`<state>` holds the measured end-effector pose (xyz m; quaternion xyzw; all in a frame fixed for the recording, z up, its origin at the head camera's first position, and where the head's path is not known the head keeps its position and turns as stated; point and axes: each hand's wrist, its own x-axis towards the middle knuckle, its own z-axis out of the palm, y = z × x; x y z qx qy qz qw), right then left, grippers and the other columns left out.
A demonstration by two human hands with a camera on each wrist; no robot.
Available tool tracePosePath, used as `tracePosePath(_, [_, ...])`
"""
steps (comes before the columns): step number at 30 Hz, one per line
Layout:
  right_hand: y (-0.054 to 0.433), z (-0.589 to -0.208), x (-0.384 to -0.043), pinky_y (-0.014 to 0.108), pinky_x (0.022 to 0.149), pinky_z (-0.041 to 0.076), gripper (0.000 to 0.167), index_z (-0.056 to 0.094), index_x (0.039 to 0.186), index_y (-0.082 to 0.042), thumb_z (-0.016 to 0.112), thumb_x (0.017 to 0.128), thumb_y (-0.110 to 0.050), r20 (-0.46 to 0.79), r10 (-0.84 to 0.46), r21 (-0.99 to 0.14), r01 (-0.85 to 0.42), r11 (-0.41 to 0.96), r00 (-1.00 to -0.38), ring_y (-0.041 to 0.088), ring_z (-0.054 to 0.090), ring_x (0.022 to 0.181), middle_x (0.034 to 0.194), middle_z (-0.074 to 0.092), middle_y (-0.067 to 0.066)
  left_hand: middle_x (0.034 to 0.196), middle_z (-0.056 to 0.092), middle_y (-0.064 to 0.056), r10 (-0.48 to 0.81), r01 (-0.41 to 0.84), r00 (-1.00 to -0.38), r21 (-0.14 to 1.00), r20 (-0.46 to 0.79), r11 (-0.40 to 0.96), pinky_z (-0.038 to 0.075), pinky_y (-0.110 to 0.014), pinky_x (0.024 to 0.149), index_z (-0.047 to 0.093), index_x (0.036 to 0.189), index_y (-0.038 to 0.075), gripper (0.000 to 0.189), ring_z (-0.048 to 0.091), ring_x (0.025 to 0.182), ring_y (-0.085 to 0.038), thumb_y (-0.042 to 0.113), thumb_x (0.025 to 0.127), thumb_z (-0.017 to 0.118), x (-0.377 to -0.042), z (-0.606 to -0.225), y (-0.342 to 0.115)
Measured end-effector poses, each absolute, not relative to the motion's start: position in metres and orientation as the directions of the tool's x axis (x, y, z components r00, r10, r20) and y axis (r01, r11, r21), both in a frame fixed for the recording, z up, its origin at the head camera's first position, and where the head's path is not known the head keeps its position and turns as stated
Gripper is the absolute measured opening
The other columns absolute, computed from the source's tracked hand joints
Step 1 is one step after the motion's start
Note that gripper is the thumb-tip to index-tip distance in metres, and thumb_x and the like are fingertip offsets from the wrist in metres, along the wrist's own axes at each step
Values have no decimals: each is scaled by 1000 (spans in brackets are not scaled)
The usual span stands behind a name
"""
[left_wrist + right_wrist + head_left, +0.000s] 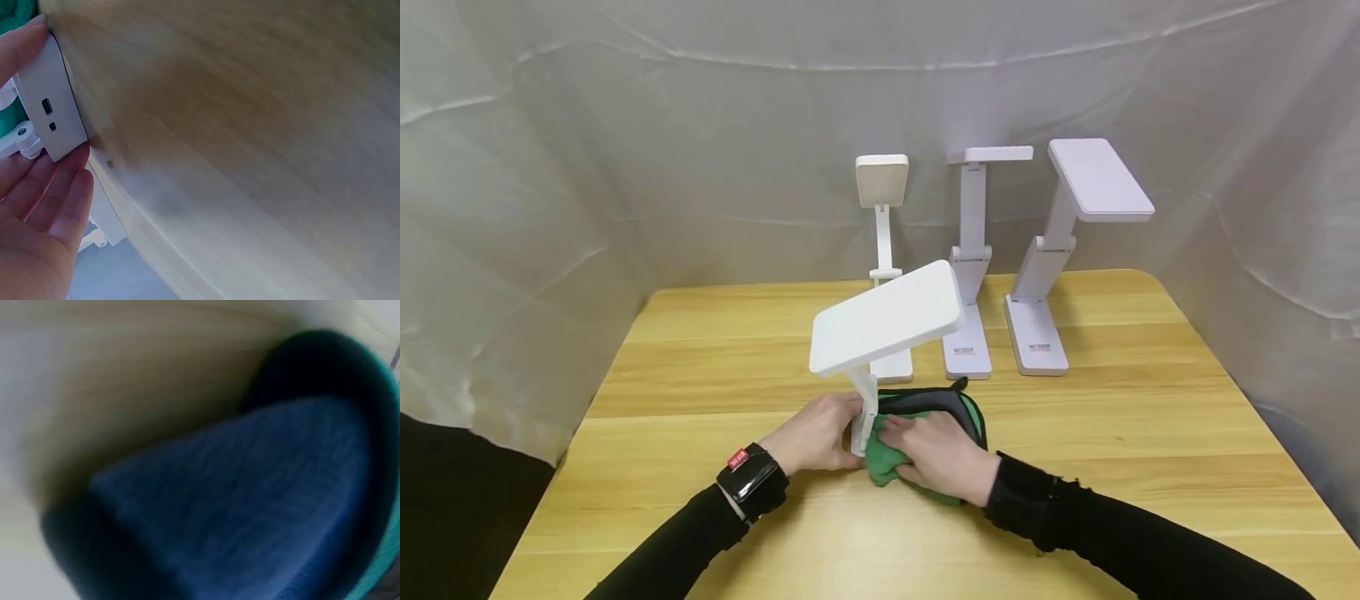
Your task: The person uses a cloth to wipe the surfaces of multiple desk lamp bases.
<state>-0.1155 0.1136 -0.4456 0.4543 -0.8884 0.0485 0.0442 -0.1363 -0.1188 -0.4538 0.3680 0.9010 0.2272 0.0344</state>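
Observation:
A white folding desk lamp [887,321] stands in front, its flat head tilted over the hands. My left hand [816,435] grips the lamp's base; in the left wrist view the thumb and fingertips hold opposite ends of the base [55,94], whose side has a small port. My right hand [943,457] holds a green and grey cloth [883,457] bunched against the right side of the base. The cloth's dark-edged grey side [244,494] fills much of the right wrist view and hides the right fingers there.
Behind stand three more white desk lamps: one at the left [882,182], partly hidden by the front lamp, one in the middle [973,208], and one at the right [1101,179]. All are on a wooden table [700,350], with a pale curtain [737,167] around its back and sides.

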Motion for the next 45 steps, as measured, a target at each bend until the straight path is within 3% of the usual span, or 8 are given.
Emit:
tracePosePath(5, [107, -448, -114, 32, 69, 61, 44, 71, 123, -17, 80, 85, -38, 97, -794, -27, -799, 601, -600, 21, 74, 101, 128, 72, 6, 89, 64, 9, 670, 632, -736, 454, 98, 627, 53, -17, 72, 65, 98, 15, 40, 59, 79, -8, 23, 68, 90, -137, -454, -118])
tracePosePath(11, [134, -451, -110, 35, 78, 63, 45, 72, 125, -16, 82, 83, -25, 122, -779, -126, -788, 602, -615, 21, 73, 107, 131, 70, 8, 99, 70, 6, 667, 624, -741, 447, 78, 641, 57, -20, 79, 68, 107, 13, 49, 61, 85, -6, 30, 68, 93, -135, -455, -118])
tracePosePath(17, [162, -452, -109, 37, 75, 63, 44, 75, 120, -14, 84, 77, -16, 163, -753, -171, -770, 615, -638, 24, 76, 98, 127, 72, 10, 100, 71, 5, 653, 607, -755, 438, 59, 663, 56, -17, 75, 68, 109, 10, 54, 60, 82, -6, 29, 66, 94, -135, -454, -119])
tracePosePath(26, [134, -449, -111, 35, 72, 63, 43, 73, 121, -15, 83, 82, -30, 144, -776, -69, -789, 611, -614, 23, 76, 97, 127, 72, 9, 99, 71, 4, 658, 628, -747, 424, 94, 652, 58, -20, 78, 68, 107, 10, 53, 62, 84, -7, 30, 66, 95, -134, -454, -121])
tracePosePath(31, [106, -447, -113, 31, 62, 60, 41, 72, 118, -17, 81, 84, -38, 106, -803, 10, -806, 591, -587, 21, 75, 91, 127, 72, 5, 93, 67, 7, 666, 634, -738, 443, 104, 633, 56, -19, 75, 67, 102, 13, 45, 60, 81, -8, 25, 67, 92, -136, -455, -120])
tracePosePath(38, [120, -450, -111, 31, 63, 60, 44, 71, 125, -20, 81, 84, -35, 109, -777, -75, -784, 616, -621, 20, 75, 83, 131, 70, 5, 94, 69, 5, 667, 623, -741, 457, 82, 636, 56, -19, 74, 67, 103, 12, 45, 60, 80, -9, 26, 68, 93, -137, -453, -119])
tracePosePath(43, [144, -451, -108, 34, 72, 62, 43, 73, 123, -17, 83, 82, -27, 143, -754, -140, -767, 626, -641, 22, 75, 98, 129, 71, 6, 98, 71, 3, 650, 598, -758, 465, 61, 653, 54, -17, 71, 67, 107, 9, 51, 60, 78, -8, 26, 67, 94, -135, -452, -120])
tracePosePath(45, [154, -452, -107, 34, 71, 62, 43, 74, 121, -15, 84, 80, -22, 155, -744, -169, -759, 628, -650, 23, 75, 97, 128, 72, 8, 97, 70, 3, 646, 595, -761, 460, 59, 659, 53, -16, 68, 67, 107, 10, 52, 57, 76, -7, 27, 66, 94, -135, -452, -120])
